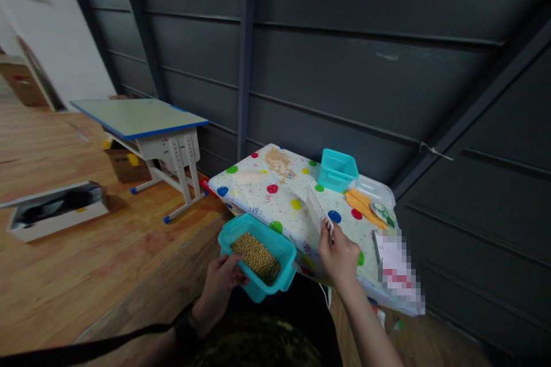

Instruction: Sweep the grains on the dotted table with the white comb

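Note:
My left hand (pixel 221 280) grips the near left rim of a teal plastic container (pixel 282 239), held at the table's front edge. Yellow-tan soybeans (pixel 257 256) cover its bottom. In my right hand (pixel 338 253) is a white slotted plastic piece (pixel 317 212), tilted above the tablecloth; its exact kind is unclear. The spotted tablecloth (pixel 235 183) carries a scatter of small tan bits (pixel 279 161) toward the back left, and a pale patch (pixel 251 176) beside them. A second teal container (pixel 338 171) stands at the back right of the table.
Right of it lie a clear plastic tray or lid (pixel 379 189), an orange cloth (pixel 364 206) and a round green-and-white item (pixel 383 213). A blurred-out booklet or packet (pixel 398 272) is at the right corner. A dark panelled wall (pixel 327 80) rises behind; a desk (pixel 142 114) stands left.

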The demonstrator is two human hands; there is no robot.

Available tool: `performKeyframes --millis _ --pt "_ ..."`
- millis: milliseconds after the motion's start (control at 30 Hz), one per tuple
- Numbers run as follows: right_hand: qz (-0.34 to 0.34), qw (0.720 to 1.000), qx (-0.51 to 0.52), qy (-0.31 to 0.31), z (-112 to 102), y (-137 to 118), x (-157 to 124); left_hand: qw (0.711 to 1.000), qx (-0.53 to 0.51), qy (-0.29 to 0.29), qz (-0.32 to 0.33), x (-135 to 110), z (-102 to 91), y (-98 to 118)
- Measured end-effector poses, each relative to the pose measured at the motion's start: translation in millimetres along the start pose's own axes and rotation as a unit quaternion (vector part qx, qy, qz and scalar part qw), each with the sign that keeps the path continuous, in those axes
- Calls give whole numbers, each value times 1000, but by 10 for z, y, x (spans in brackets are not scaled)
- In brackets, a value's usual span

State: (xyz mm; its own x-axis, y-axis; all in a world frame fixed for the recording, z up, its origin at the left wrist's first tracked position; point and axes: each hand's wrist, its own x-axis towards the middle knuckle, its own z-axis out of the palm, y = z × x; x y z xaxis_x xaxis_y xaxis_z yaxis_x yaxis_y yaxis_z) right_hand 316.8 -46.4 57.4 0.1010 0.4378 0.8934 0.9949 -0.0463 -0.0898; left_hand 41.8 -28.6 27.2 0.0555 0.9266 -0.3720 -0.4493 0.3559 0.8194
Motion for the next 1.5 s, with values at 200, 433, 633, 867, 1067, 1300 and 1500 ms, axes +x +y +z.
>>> performKeyframes --millis 200,433,633,867,1067,1300,1500 --pt "-79 993 90 -22 -152 -159 1 1000 -3 -1 -10 -15 94 -59" --pt "-142 962 225 -63 -281 -440 -12 1000 -19 15 8 52 102 7" --pt "-65 987 148 12 -108 -206 -14 999 -31 16 7 48 94 60" --pt "49 996 38 -69 321 251 160 999 -39 5 8 43 90 67" --pt "26 985 107 -134 514 61 254 999 -36 11 12 81 69 90" --pt "-59 968 216 -112 316 -198 143 999 -37 20 20 160 5 105" --pt "-109 941 303 -105 36 -422 -14 999 -39 22 21 153 -13 120"
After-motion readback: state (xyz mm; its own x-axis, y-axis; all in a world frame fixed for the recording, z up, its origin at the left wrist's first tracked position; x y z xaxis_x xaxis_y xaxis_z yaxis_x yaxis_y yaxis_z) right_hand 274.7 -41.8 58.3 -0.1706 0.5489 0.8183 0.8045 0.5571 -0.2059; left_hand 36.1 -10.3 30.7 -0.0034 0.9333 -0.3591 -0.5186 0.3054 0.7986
